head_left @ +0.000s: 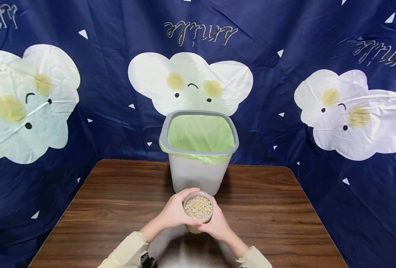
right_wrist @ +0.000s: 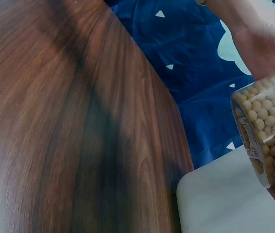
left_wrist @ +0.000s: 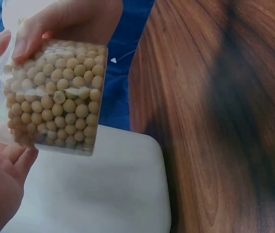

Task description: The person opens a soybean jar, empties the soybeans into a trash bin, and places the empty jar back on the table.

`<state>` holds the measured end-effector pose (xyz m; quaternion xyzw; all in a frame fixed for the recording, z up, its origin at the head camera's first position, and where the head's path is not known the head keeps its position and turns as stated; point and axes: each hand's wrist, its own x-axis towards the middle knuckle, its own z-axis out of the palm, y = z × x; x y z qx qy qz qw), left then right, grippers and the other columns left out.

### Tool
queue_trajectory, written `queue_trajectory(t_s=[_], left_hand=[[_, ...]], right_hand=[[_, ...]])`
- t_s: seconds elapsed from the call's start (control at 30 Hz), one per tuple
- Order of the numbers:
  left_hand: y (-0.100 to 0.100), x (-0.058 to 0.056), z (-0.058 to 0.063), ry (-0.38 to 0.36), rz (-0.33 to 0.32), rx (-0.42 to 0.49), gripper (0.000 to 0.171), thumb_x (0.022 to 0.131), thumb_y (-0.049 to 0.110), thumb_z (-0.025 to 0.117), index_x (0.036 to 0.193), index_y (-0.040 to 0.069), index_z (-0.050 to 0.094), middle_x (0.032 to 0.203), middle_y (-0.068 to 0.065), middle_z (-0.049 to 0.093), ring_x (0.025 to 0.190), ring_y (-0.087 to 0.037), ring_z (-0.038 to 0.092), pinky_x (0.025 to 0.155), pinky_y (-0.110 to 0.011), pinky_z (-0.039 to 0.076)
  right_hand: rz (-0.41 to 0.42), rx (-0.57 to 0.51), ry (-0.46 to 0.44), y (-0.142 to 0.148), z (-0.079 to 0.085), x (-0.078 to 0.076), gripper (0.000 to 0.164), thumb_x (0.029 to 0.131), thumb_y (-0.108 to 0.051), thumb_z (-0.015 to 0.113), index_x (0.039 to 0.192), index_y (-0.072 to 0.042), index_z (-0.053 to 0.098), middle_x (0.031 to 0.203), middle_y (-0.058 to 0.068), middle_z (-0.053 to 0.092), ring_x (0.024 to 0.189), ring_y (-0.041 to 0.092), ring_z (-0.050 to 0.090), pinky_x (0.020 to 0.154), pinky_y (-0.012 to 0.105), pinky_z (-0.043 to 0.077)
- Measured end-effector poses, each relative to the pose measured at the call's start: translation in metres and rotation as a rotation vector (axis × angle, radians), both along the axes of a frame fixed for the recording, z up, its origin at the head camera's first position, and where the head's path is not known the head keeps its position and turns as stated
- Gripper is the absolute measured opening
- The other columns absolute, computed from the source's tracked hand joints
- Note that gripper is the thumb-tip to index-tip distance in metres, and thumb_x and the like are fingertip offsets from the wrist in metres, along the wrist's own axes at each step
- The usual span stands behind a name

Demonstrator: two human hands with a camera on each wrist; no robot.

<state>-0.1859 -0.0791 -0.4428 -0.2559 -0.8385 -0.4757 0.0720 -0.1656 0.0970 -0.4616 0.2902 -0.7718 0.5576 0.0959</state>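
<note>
Both hands hold a clear plastic jar (head_left: 199,207) filled with round, pale yellow soybeans above the near-middle of the table. Its top faces up toward the head camera, and the beans show through it. My left hand (head_left: 175,211) curls round the left side of the jar, while my right hand (head_left: 219,224) grips the right side, thumbs close together at the near rim. In the left wrist view the jar (left_wrist: 57,97) shows its side and flat base. The right wrist view catches only part of the jar (right_wrist: 268,126), with a printed mark on its base.
Just beyond the hands, a white bin (head_left: 198,171) with a grey rim stands on the brown wooden table (head_left: 271,208). A light green bag (head_left: 201,134) lines the bin. A dark blue curtain (head_left: 110,123) with white clouds hangs behind and at both sides.
</note>
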Motion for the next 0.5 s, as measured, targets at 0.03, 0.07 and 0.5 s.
queue_trajectory(t_s=[0.03, 0.07, 0.5], left_hand=[[0.001, 0.0, 0.0, 0.013, 0.006, 0.003, 0.087, 0.044, 0.038, 0.087, 0.122, 0.019, 0.055, 0.114, 0.01, 0.059, 0.101, -0.01, 0.055, 0.086, -0.031, 0.045], [0.001, -0.001, 0.0, 0.024, 0.016, 0.005, 0.087, 0.044, 0.038, 0.087, 0.122, 0.02, 0.054, 0.115, 0.01, 0.059, 0.101, -0.009, 0.055, 0.086, -0.031, 0.045], [0.028, 0.003, -0.007, 0.084, 0.307, -0.005, 0.09, 0.045, 0.044, 0.084, 0.124, 0.013, 0.053, 0.12, 0.002, 0.057, 0.1, -0.018, 0.058, 0.08, -0.037, 0.047]], right_hand=[[-0.014, -0.003, 0.009, -0.001, -0.004, -0.002, 0.082, 0.057, -0.006, 0.075, 0.128, 0.007, 0.037, 0.119, 0.021, 0.052, 0.105, 0.023, 0.052, 0.09, 0.029, 0.042], [-0.028, -0.007, 0.018, -0.001, -0.008, -0.004, 0.083, 0.057, -0.007, 0.076, 0.128, 0.006, 0.037, 0.12, 0.02, 0.052, 0.105, 0.024, 0.052, 0.091, 0.03, 0.042], [-0.383, -0.021, 0.136, -0.014, -0.034, -0.016, 0.093, 0.053, -0.019, 0.084, 0.132, -0.006, 0.037, 0.125, 0.009, 0.049, 0.113, 0.022, 0.048, 0.092, 0.036, 0.041]])
